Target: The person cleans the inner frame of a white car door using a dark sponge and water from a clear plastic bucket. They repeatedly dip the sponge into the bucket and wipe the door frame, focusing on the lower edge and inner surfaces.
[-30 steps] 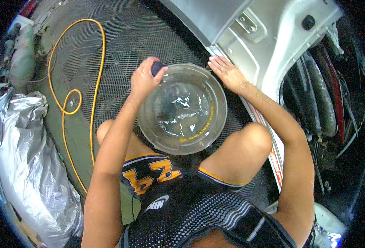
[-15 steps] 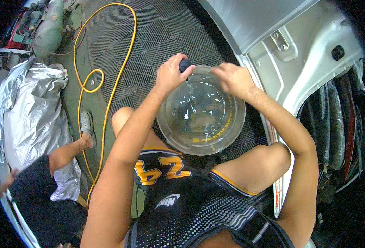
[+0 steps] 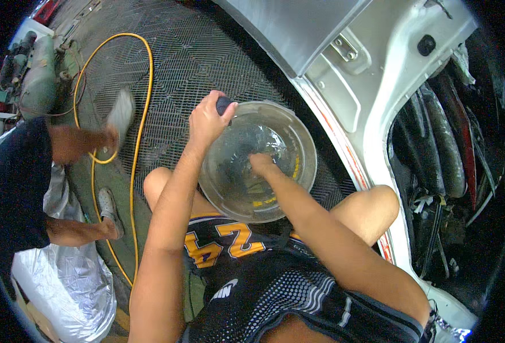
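Observation:
A clear round plastic basin (image 3: 308,150) of water stands on the floor between my legs. At its far left rim my left hand (image 3: 205,123) is closed round a small dark block (image 3: 224,106), whose exact kind I cannot make out. My right hand (image 3: 260,164) reaches down into the middle of the basin. Its fingers are under the water, so their position is hidden. Ripples and glints cover the water's surface.
To the right is a silver car body's open door frame (image 3: 372,134). A yellow hose (image 3: 148,74) loops over the grated floor mat (image 3: 187,68). At left another person's legs (image 3: 75,231) stand beside a silver sheet (image 3: 69,280); a green tank (image 3: 38,74) lies behind.
My right hand has moved from the basin's far right rim down into the water. My left hand keeps the dark block. The other person has stepped further into view at left.

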A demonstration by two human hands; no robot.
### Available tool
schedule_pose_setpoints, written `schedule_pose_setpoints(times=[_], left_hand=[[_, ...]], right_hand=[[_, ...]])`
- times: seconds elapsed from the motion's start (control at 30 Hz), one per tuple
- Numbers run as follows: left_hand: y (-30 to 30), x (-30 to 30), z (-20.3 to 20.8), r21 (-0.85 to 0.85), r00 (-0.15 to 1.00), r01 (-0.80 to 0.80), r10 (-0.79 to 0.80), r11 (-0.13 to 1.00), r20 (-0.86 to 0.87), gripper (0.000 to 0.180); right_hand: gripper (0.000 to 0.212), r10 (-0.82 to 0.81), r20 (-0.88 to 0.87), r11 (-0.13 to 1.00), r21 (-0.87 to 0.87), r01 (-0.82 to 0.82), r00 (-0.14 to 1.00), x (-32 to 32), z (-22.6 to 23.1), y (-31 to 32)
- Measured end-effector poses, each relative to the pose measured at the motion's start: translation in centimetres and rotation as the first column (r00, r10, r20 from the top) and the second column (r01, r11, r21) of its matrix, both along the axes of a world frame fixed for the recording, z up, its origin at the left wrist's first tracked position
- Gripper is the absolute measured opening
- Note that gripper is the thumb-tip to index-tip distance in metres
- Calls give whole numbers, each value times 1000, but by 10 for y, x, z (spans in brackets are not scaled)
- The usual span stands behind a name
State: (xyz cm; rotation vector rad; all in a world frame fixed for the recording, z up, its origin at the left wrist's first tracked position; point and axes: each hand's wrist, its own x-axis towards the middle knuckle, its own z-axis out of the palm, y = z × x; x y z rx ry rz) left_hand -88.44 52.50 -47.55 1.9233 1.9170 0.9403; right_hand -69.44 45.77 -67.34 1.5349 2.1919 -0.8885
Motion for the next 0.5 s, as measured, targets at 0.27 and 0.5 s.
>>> schedule_pose_setpoints(times=[0.27,0.5], left_hand=[[-7,-6,-1,10,999,-46,46,999,-12,41],[-8,0,-3,24,998,-59,60,998,-21,43]], right_hand=[[42,25,-359,968,242,68,933,85,206,91],[23,-28,-60,407,911,66,998,139,285,111]])
